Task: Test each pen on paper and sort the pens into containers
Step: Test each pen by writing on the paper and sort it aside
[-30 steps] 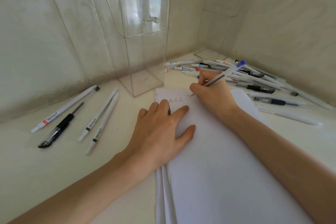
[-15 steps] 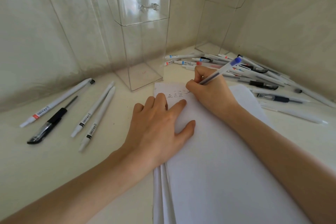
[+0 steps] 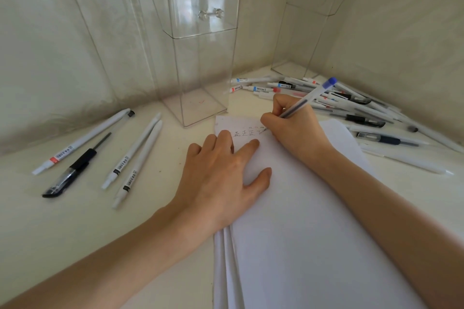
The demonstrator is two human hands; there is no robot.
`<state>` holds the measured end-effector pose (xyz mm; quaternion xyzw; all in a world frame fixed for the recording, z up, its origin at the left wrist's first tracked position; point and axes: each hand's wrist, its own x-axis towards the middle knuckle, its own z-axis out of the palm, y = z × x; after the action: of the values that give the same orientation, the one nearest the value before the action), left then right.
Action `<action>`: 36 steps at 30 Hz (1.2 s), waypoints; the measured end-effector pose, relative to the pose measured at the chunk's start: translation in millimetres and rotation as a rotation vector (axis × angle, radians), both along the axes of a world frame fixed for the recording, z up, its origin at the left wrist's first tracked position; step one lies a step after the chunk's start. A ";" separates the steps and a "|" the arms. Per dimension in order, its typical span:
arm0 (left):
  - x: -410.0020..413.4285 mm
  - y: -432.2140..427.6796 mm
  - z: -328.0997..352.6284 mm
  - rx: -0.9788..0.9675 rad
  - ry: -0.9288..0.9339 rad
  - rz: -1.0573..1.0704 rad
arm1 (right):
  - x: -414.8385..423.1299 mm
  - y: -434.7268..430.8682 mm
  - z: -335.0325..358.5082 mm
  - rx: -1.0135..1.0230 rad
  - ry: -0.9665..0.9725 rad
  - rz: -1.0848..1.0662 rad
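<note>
A stack of white paper (image 3: 313,221) lies in front of me with a short row of written marks (image 3: 244,134) near its top edge. My right hand (image 3: 296,128) grips a clear pen with a blue cap (image 3: 308,98), its tip down on the paper just right of the marks. My left hand (image 3: 221,183) lies flat, fingers spread, on the paper's left side. A tall clear container (image 3: 200,57) stands just beyond the paper. A second clear container (image 3: 303,32) stands in the far corner.
Several pens (image 3: 339,105) lie piled at the back right, between the paper and the wall. On the left lie white pens (image 3: 133,155) and a black pen (image 3: 72,170). Walls close in at the left, back and right.
The view has tilted so everything sits lower in the frame. My right hand has added strokes to the right end of the row of marks. The left hand has stayed flat.
</note>
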<state>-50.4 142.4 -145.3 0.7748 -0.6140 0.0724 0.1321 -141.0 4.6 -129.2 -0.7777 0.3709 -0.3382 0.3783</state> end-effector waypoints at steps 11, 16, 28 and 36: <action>0.5 1.0 1.8 0.001 0.015 -0.005 | 0.0 2.6 1.7 0.033 0.004 0.014; 0.3 0.7 4.7 0.006 0.059 -0.046 | 0.4 1.6 0.1 -0.027 0.046 -0.042; 11.3 3.0 9.7 -0.264 0.794 -0.149 | -10.7 4.8 10.7 0.305 -0.498 0.206; 12.3 3.9 10.2 -0.371 0.854 -0.115 | -12.9 15.5 18.2 0.464 -0.579 0.279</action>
<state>-38.1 146.3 -135.1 0.6631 -0.5235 -0.1515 0.5130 -153.9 20.2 -111.0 -0.5870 0.2063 -0.3960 0.6753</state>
